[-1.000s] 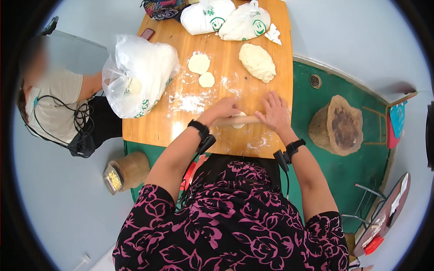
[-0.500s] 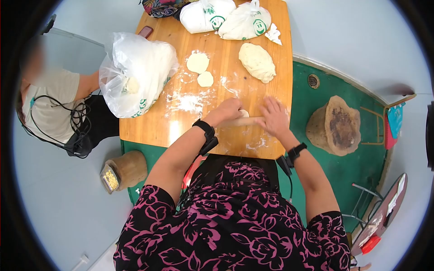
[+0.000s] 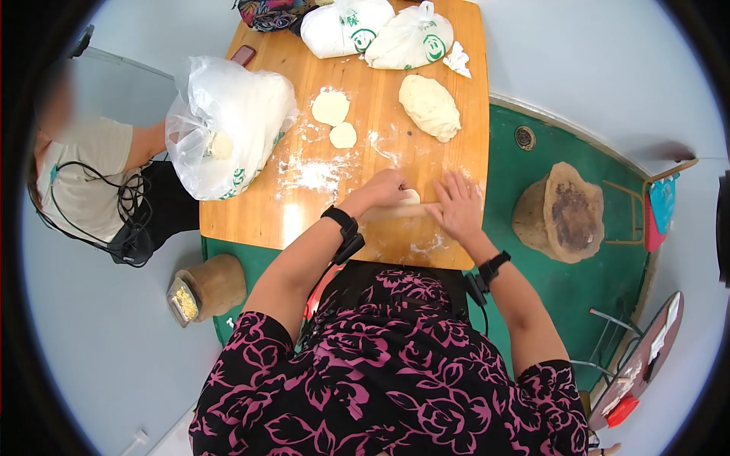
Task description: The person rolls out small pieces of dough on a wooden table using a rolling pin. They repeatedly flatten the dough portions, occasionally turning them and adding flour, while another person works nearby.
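Note:
My left hand (image 3: 386,187) is closed at the edge of a small piece of dough (image 3: 411,197), which it partly covers. A pale wooden rolling pin (image 3: 403,210) lies crosswise just on the near side of that dough. On the pin's right end rests my right hand (image 3: 459,207), its palm down and fingers stretched out and spread. Beyond my hands lie a larger flat dough round (image 3: 331,108) and a smaller one (image 3: 343,135), edges nearly touching. A big lump of dough (image 3: 430,109) sits at the table's right side.
Flour (image 3: 315,173) is scattered over the wooden table (image 3: 380,83). An open plastic bag (image 3: 236,125) stands at left, beside a seated person (image 3: 99,167). Two tied white bags (image 3: 411,38), a phone (image 3: 243,55) and crumpled tissue (image 3: 458,61) lie farther back. A stump (image 3: 570,213) stands right of the table.
The rolling pin has shifted slightly toward me, and more of the small dough piece shows beyond it. My right hand has moved a little with the pin. The left hand stays at the dough.

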The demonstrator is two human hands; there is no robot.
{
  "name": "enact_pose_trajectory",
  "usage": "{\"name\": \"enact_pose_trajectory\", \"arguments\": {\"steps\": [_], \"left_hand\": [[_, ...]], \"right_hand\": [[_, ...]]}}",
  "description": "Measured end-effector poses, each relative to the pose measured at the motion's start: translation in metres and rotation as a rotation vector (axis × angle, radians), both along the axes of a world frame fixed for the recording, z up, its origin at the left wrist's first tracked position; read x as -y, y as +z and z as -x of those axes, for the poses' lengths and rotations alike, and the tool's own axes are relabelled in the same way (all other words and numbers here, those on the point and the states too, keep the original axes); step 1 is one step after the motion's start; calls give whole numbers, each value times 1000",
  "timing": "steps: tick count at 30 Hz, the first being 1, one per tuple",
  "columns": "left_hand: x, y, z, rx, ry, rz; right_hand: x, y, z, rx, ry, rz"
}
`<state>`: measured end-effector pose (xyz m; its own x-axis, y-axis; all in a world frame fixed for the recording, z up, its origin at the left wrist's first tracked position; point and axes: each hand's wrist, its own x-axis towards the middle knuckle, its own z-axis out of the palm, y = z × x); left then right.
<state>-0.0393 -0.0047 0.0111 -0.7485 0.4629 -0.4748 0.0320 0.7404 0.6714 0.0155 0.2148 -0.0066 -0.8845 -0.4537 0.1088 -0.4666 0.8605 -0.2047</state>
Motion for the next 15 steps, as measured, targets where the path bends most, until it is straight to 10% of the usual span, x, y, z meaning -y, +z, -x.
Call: {"name": "enact_pose_trajectory", "arguments": {"steps": [15], "left_hand": [[-4,-3,-11,-68,103,25]], "right_hand": [[1,4,-10,48,-64,-31]]}}
